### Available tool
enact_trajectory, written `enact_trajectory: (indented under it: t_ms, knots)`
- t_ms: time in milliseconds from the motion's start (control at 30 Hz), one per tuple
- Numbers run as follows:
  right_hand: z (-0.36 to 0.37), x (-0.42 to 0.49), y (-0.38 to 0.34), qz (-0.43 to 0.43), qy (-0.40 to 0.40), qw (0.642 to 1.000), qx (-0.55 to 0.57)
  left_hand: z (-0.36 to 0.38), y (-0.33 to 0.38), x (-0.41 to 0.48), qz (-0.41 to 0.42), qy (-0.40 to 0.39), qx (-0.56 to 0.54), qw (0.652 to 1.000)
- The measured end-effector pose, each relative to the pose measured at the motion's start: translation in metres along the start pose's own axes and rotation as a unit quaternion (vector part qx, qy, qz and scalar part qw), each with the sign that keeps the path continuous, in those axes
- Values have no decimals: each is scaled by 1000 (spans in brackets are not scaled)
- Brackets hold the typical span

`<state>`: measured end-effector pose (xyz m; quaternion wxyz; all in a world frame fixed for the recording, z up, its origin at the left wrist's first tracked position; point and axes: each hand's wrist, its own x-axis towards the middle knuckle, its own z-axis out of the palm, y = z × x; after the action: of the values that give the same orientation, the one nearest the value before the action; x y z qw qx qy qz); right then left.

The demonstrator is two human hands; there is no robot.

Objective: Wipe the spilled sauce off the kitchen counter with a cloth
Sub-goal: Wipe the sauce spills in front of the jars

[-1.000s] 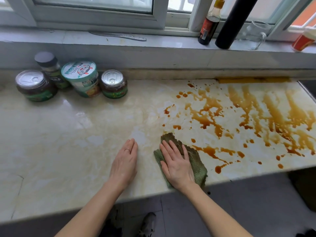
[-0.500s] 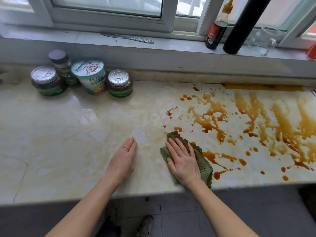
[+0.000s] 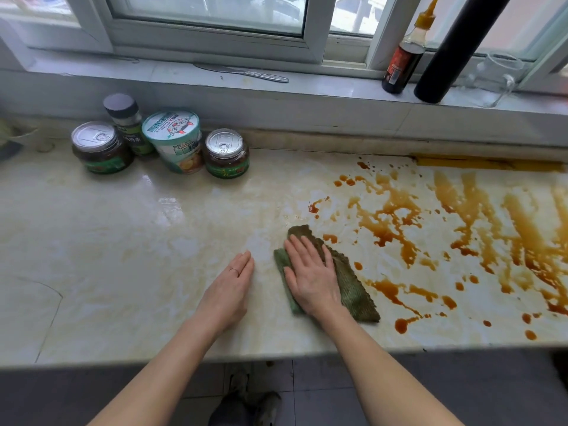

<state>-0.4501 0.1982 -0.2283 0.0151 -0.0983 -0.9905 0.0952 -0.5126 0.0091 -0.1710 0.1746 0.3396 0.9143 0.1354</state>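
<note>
A green ribbed cloth [image 3: 350, 284] lies flat on the pale marble counter [image 3: 129, 241], near its front edge. My right hand [image 3: 310, 275] presses flat on the cloth, fingers spread, covering its left half. My left hand [image 3: 229, 287] rests palm down on bare counter just left of the cloth, with a ring on one finger. Brown sauce [image 3: 396, 222] is splashed in streaks and drops over the right half of the counter, starting right beside the cloth.
Two sealed jars [image 3: 226, 153] [image 3: 100, 147], a paper cup of noodles [image 3: 175, 141] and a spice bottle [image 3: 127, 123] stand at the back left. On the window sill are a knife [image 3: 246, 73], a sauce bottle [image 3: 405, 56], a black cylinder [image 3: 455, 53] and a glass jug [image 3: 495, 78].
My view has shifted right and forward a little. The right hand and cloth have edged slightly toward the sauce; the left hand has stayed put.
</note>
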Motion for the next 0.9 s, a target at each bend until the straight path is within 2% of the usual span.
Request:
enact_trajectory:
  t_ms: [100, 267, 400, 533, 767, 833, 900]
  knots:
    - [-3, 5, 13, 62, 27, 998, 15, -3, -1, -1, 0, -4, -4, 1000]
    - [1, -2, -10, 92, 88, 991, 47, -3, -3, 1, -11, 12, -17, 1000]
    - [8, 16, -35, 48, 82, 994, 54, -5, -4, 14, -23, 65, -23, 997]
    - [6, 46, -27, 1, 44, 998, 36, -5, -13, 28, -19, 100, -23, 995]
    - [-7, 56, -7, 110, 19, 993, 36, -23, -19, 53, -32, 109, -7, 993]
    - [-6, 54, -20, 114, 30, 992, 33, -23, -22, 61, -31, 123, -11, 992]
    - [-2, 55, -35, 81, 30, 996, 16, -23, -24, 68, -26, 124, -13, 992]
